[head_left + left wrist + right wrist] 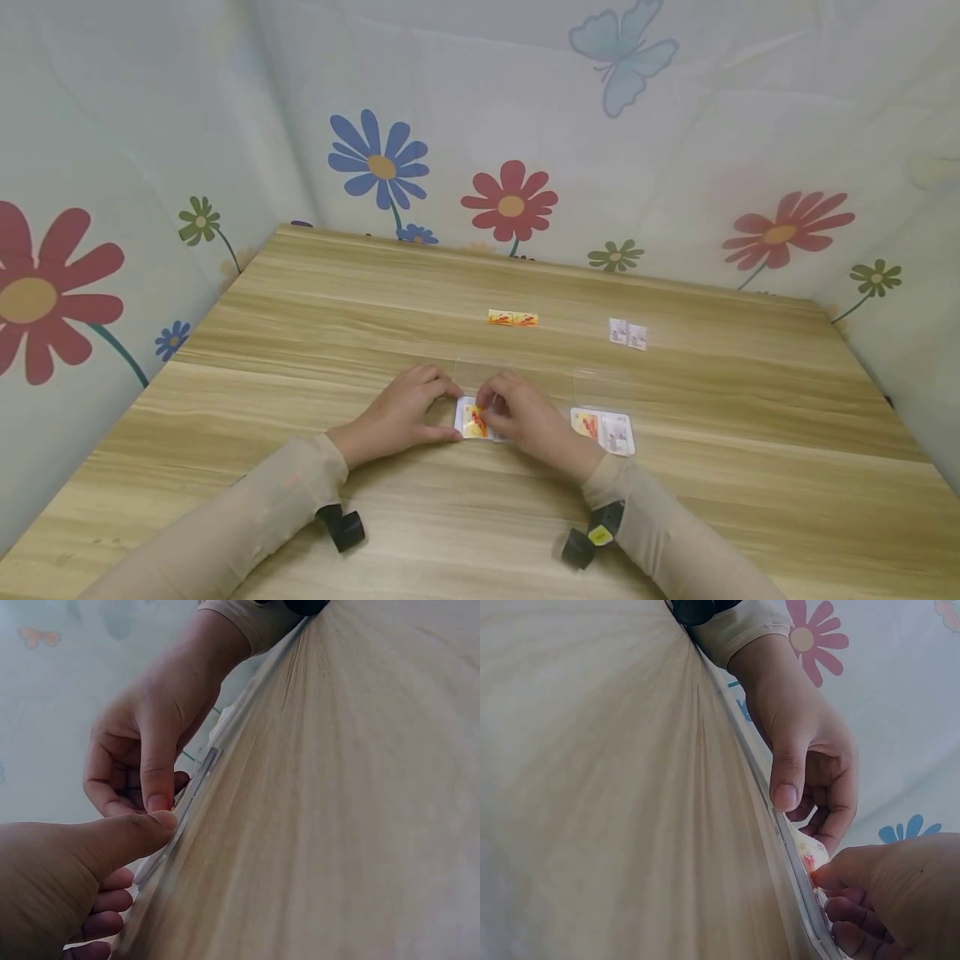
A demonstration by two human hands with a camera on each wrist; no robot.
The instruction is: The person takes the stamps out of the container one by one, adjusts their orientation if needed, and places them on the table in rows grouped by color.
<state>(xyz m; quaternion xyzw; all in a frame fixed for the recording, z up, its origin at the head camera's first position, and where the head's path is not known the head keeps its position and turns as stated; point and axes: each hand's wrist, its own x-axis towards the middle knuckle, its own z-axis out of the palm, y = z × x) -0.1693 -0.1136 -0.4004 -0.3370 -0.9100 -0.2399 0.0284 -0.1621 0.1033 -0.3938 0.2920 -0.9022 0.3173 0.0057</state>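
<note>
In the head view a flat white case (459, 417) lies on the table before me, with an orange-and-yellow printed card (474, 421) in its left part. My left hand (408, 412) holds the case's left side, thumb at the near corner and fingertips at the far corner. Over the right part, my right hand (528, 421) has its thumb and fingertips at the card's edge. The right wrist view shows that thumb pinching a curved edge of the printed card (810, 851). Fingers hide the case's right part.
To the right lies a second white case (630, 442) with an orange card (585, 425) and a pale grey card (615, 433). Clear lids lie beyond both cases. Two orange-yellow cards (513, 318) and two pale cards (627, 333) lie farther back on the wooden table (337, 300).
</note>
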